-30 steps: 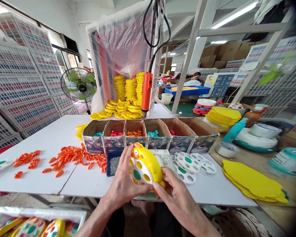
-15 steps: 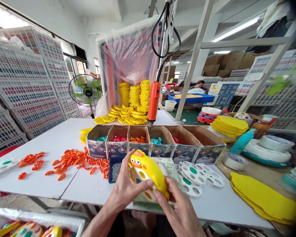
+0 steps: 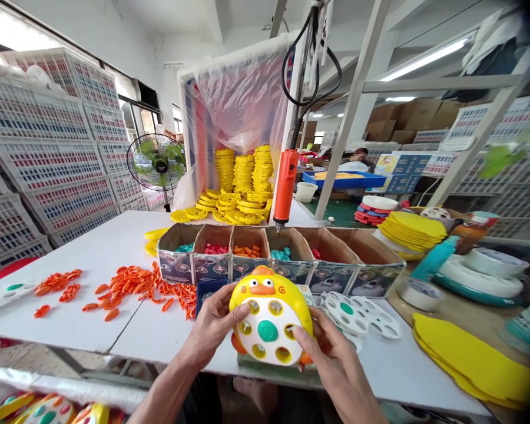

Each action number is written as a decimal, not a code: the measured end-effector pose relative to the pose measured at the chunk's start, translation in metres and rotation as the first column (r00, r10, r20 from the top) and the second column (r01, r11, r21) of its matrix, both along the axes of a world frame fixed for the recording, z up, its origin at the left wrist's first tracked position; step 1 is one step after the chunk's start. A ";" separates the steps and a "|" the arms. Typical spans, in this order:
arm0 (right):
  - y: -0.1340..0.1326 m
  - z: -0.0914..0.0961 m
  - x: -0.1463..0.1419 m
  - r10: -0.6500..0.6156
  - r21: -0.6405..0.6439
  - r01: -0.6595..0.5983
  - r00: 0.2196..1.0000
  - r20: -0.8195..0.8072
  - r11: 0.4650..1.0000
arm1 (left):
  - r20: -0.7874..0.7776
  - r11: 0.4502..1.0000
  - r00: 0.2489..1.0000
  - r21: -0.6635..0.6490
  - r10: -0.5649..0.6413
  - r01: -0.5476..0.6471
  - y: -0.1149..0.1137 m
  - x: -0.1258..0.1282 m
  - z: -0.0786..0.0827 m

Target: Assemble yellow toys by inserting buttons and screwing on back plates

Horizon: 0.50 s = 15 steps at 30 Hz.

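I hold a yellow chick-shaped toy [image 3: 270, 315] upright over the near table edge, its face toward me. It has an orange beak, a white disc with round holes and a green centre button. My left hand [image 3: 212, 327] grips its left side, fingers curled on the front. My right hand [image 3: 335, 362] grips its right lower side. Behind the toy, a small blue tray of screws [image 3: 207, 290] rests on the white table [image 3: 92, 259]. An orange electric screwdriver [image 3: 285, 187] hangs on a cable above a row of cardboard bins [image 3: 265, 250].
Orange plastic pieces [image 3: 132, 285] lie scattered at left. White perforated discs [image 3: 353, 312] lie right of the toy, yellow flat shells [image 3: 472, 356] further right. Stacked yellow parts [image 3: 242, 182] and a fan [image 3: 156, 162] stand behind. A crate of finished toys [image 3: 48, 406] sits lower left.
The toy has been turned from a sideways tilt until its face and holed disc point at me. Both hands shifted to its sides. The camera view rose slightly.
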State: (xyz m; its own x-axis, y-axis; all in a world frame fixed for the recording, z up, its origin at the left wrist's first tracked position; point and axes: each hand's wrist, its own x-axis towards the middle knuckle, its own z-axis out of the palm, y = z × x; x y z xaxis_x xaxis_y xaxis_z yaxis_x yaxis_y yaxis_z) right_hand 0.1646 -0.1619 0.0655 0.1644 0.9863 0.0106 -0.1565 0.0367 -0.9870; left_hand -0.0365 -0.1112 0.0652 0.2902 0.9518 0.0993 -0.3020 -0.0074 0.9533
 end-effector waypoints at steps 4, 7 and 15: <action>0.003 -0.004 0.001 -0.049 -0.001 0.049 0.992 -0.119 0.999 | 0.070 0.990 0.989 -0.048 -0.129 0.133 -0.006 0.004 -0.005; 0.006 -0.011 0.002 -0.051 -0.006 0.051 0.990 -0.133 0.999 | 0.102 0.991 0.988 -0.046 -0.118 0.123 -0.011 0.010 -0.010; 0.009 -0.021 -0.002 -0.070 -0.040 0.063 0.974 -0.217 0.997 | 0.085 0.988 0.986 -0.038 -0.143 0.147 -0.017 0.015 -0.006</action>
